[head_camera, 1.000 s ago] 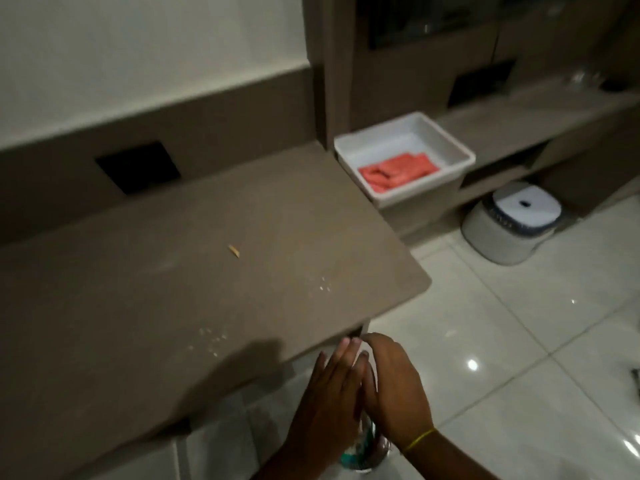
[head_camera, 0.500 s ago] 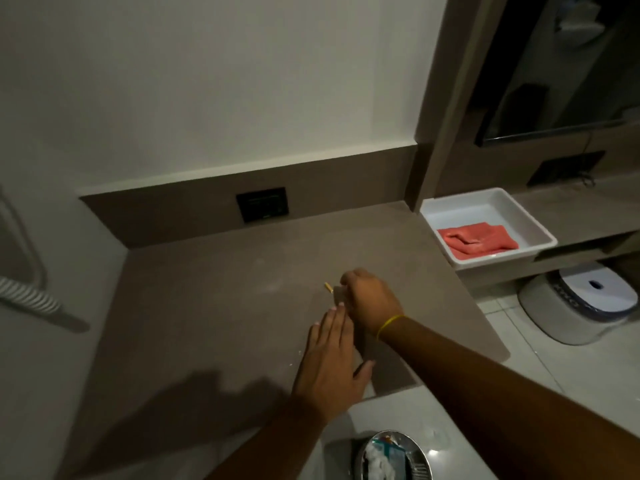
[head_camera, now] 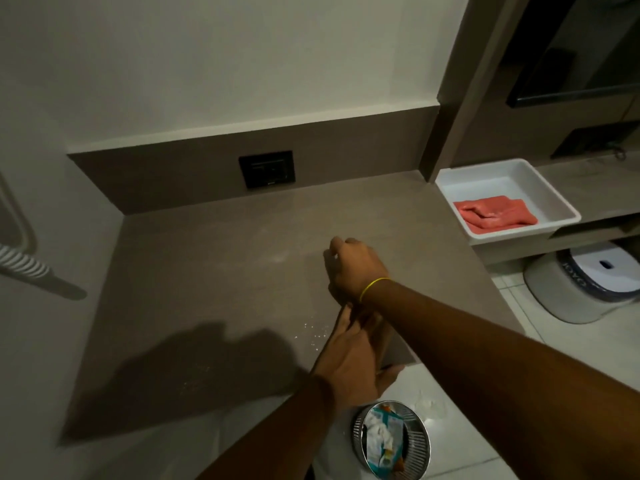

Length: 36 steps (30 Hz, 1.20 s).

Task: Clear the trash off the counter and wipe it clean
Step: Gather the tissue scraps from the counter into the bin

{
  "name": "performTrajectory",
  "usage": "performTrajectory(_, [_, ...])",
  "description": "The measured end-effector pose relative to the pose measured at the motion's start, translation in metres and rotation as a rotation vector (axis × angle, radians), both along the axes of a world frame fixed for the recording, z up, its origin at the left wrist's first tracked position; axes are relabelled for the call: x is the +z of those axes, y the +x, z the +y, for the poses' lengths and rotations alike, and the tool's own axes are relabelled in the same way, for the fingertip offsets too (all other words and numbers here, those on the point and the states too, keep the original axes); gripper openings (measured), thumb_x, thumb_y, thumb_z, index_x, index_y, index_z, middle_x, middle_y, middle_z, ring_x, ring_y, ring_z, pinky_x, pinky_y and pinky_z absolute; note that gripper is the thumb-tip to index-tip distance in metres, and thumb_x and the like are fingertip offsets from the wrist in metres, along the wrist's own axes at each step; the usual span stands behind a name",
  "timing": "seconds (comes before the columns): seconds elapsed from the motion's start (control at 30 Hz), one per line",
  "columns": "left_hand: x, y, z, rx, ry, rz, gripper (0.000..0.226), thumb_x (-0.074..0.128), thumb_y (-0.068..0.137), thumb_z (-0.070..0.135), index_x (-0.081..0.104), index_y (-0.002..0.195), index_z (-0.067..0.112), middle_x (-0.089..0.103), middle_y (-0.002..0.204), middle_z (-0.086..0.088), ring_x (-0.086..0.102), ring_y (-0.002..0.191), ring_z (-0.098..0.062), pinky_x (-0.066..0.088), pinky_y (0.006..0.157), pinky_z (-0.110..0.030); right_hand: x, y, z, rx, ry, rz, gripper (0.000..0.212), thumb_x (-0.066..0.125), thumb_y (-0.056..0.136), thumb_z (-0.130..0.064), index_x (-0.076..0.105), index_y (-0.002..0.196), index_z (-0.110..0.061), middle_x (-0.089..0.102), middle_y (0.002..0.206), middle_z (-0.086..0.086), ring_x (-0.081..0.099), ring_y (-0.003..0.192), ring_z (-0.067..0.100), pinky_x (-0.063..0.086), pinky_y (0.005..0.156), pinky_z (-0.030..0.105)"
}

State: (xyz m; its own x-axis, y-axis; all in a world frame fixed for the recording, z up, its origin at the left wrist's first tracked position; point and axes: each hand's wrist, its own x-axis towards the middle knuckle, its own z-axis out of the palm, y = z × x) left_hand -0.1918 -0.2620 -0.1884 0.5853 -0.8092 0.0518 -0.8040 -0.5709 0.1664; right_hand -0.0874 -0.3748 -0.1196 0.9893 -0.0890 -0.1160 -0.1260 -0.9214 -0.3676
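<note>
The brown counter (head_camera: 207, 271) has white crumbs (head_camera: 313, 336) scattered near its front edge. My right hand (head_camera: 356, 268) rests knuckles-up on the middle of the counter, fingers curled down onto the surface; whatever lies under them is hidden. My left hand (head_camera: 349, 362) lies flat at the front edge, fingers extended under my right wrist, right beside the crumbs and holding nothing. A small metal mesh trash bin (head_camera: 425, 445) stands on the floor below that edge, with wrappers and tissue inside.
A white tray (head_camera: 561, 206) holding a folded red cloth (head_camera: 495, 214) sits on a lower shelf to the right. Under that shelf is a white round stool (head_camera: 595, 282). A black wall socket (head_camera: 266, 169) sits on the backsplash, and a ribbed hose (head_camera: 24, 265) hangs at the left.
Both hands rose from over the floor bin to the counter. My right hand reached over the small tan scrap, now out of sight. My left hand slid in under my right wrist.
</note>
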Motion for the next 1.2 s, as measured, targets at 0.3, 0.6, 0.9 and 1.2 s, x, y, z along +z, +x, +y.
performTrajectory(0.3, [0.006, -0.025, -0.01, -0.121, 0.084, -0.013, 0.08, 0.042, 0.102, 0.063, 0.04, 0.164, 0.012, 0.043, 0.168, -0.015, 0.034, 0.16, -0.031, 0.024, 0.132, -0.058, 0.001, -0.133, -0.067, -0.298, 0.236, -0.279, 0.037, 0.062, 0.077, -0.02, 0.051, 0.11, -0.031, 0.062, 0.086, -0.006, 0.062, 0.083, 0.02, 0.054, 0.072, 0.038])
performTrajectory(0.6, [-0.012, -0.047, -0.019, -0.151, 0.111, -0.151, 0.089, 0.053, 0.1, 0.062, 0.032, 0.168, 0.009, 0.025, 0.177, -0.014, 0.024, 0.165, -0.03, 0.032, 0.128, -0.059, -0.098, -0.302, -0.077, -0.503, 0.26, -0.152, 0.03, 0.062, 0.082, -0.016, 0.044, 0.1, -0.033, 0.058, 0.085, -0.01, 0.054, 0.076, 0.011, 0.046, 0.063, 0.024])
performTrajectory(0.9, [-0.028, -0.05, -0.029, -0.07, 0.13, -0.315, 0.085, 0.055, 0.103, 0.051, 0.027, 0.168, 0.005, 0.028, 0.176, -0.018, 0.03, 0.162, -0.036, 0.035, 0.127, -0.06, -0.239, -0.327, -0.057, -0.531, 0.271, 0.205, 0.033, 0.075, 0.083, -0.024, 0.05, 0.106, -0.023, 0.07, 0.097, 0.001, 0.059, 0.076, 0.017, 0.055, 0.071, 0.03])
performTrajectory(1.2, [-0.055, -0.058, -0.031, 0.04, 0.03, -0.48, 0.075, 0.048, 0.106, 0.039, 0.024, 0.169, 0.005, 0.026, 0.177, -0.016, 0.026, 0.164, -0.033, 0.03, 0.129, -0.054, -0.377, -0.331, -0.03, -0.522, 0.237, 0.243, 0.041, 0.073, 0.083, -0.014, 0.054, 0.12, -0.02, 0.075, 0.106, 0.005, 0.074, 0.092, 0.027, 0.062, 0.073, 0.038])
